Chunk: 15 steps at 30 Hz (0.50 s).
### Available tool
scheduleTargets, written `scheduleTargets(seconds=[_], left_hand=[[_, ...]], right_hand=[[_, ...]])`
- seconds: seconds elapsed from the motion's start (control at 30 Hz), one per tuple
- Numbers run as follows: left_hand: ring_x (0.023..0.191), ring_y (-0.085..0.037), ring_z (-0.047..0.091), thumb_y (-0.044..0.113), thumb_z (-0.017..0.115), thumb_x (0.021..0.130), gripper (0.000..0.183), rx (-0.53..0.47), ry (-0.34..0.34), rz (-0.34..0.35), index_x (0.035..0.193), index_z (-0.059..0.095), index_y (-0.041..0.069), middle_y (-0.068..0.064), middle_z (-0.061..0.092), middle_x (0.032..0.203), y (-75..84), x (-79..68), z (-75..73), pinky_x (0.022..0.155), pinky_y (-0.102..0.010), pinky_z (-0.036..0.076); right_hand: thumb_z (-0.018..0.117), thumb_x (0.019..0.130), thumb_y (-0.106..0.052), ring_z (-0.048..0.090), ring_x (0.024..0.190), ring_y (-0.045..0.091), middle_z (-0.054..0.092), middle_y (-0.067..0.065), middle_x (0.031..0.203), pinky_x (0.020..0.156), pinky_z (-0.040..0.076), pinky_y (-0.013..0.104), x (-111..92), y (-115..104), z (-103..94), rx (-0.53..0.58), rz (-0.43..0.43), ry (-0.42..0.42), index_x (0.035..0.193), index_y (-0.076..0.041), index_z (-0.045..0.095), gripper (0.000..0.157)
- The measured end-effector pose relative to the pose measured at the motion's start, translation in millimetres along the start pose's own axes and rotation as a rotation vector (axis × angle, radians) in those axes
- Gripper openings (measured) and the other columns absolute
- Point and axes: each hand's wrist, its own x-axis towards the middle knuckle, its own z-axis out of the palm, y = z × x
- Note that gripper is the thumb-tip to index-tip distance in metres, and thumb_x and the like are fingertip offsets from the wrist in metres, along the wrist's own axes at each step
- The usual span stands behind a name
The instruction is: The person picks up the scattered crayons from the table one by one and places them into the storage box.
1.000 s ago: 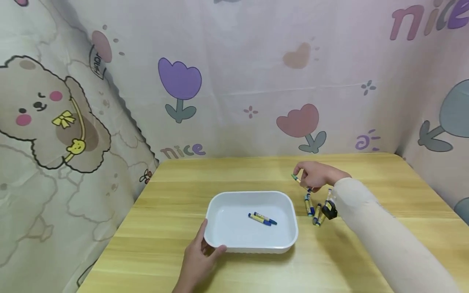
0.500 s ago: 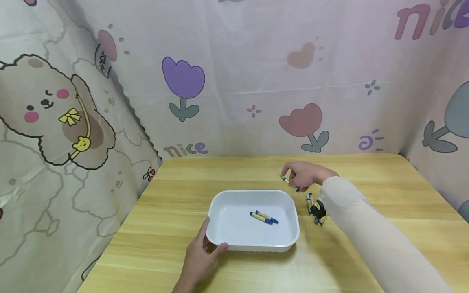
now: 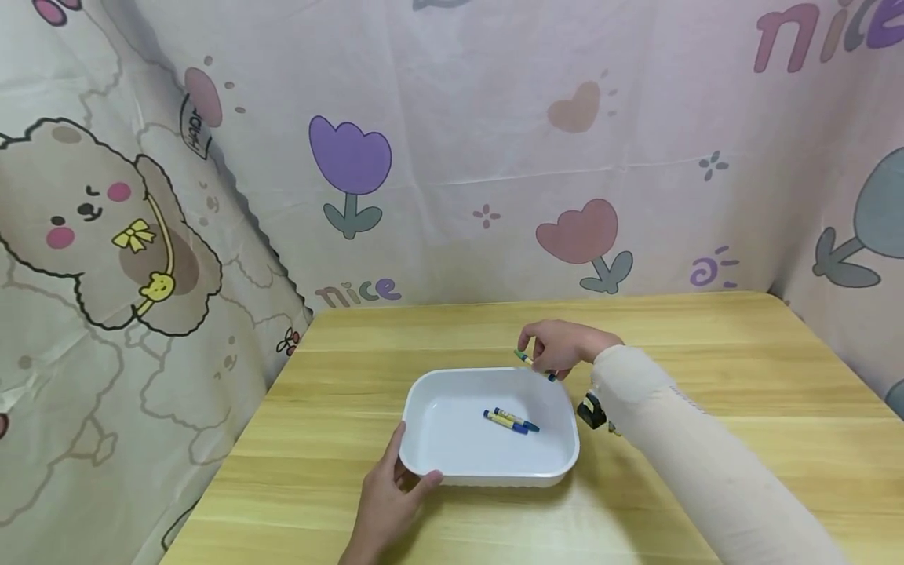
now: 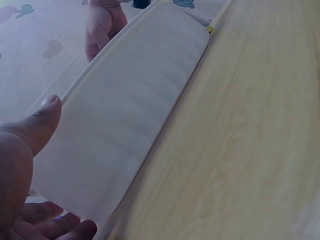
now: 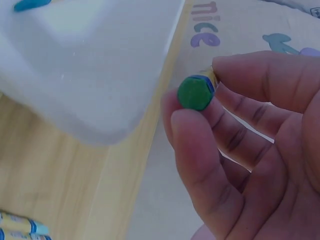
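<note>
My right hand (image 3: 563, 345) pinches a green crayon (image 5: 195, 93) between thumb and fingertips, above the far right rim of a white plastic tray (image 3: 452, 443). In the head view the crayon slants, green tip to the left. My left hand (image 3: 384, 498) holds the tray's near left corner; the left wrist view shows the thumb (image 4: 47, 117) at the rim and fingers (image 4: 55, 225) by the wall. Two blue crayons (image 3: 505, 421) in yellow wrappers lie side by side inside the tray.
More crayons (image 5: 20, 225) lie on the wooden table (image 3: 297, 471) to the right of the tray, mostly hidden in the head view by my right sleeve (image 3: 678, 424) and a small black device (image 3: 590, 410) at the wrist. A printed cloth (image 3: 452, 235) hangs behind the table.
My right hand has moved left with the green crayon, from over the loose crayons to the tray's far right rim. My left hand keeps its hold on the tray.
</note>
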Motion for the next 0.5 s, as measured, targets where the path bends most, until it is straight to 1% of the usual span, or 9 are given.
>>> scheduleTargets(seconds=[0.23, 0.4, 0.5], left_hand=[[0.117, -0.041, 0.056, 0.029, 0.080, 0.081, 0.093, 0.011, 0.008, 0.004, 0.150, 0.027, -0.002, -0.034, 0.044, 0.137, -0.4, -0.7, 0.1, 0.092, -0.036, 0.054], [0.115, -0.042, 0.057, 0.028, 0.081, 0.080, 0.094, 0.004, 0.015, 0.027, 0.150, 0.026, -0.004, -0.036, 0.045, 0.135, 1.4, -0.2, 1.2, 0.091, -0.036, 0.054], [0.115, -0.042, 0.057, 0.028, 0.081, 0.080, 0.094, 0.013, 0.009, 0.039, 0.150, 0.026, -0.005, -0.036, 0.045, 0.135, 1.2, -0.8, 2.5, 0.091, -0.036, 0.054]], right_hand=[[0.068, 0.090, -0.005, 0.058, 0.071, 0.020, 0.056, 0.010, 0.093, 0.061, 0.060, 0.028, 6.0, -7.8, 11.8, 0.018, 0.012, -0.026, 0.120, -0.011, 0.058, 0.033], [0.068, 0.089, -0.004, 0.058, 0.074, 0.021, 0.056, 0.010, 0.094, 0.061, 0.060, 0.028, 11.4, -10.4, 17.4, 0.008, 0.012, -0.035, 0.119, -0.012, 0.059, 0.032], [0.068, 0.089, -0.004, 0.058, 0.076, 0.021, 0.056, 0.009, 0.095, 0.061, 0.060, 0.028, 13.1, -10.9, 22.3, 0.006, 0.017, -0.055, 0.118, -0.013, 0.059, 0.031]])
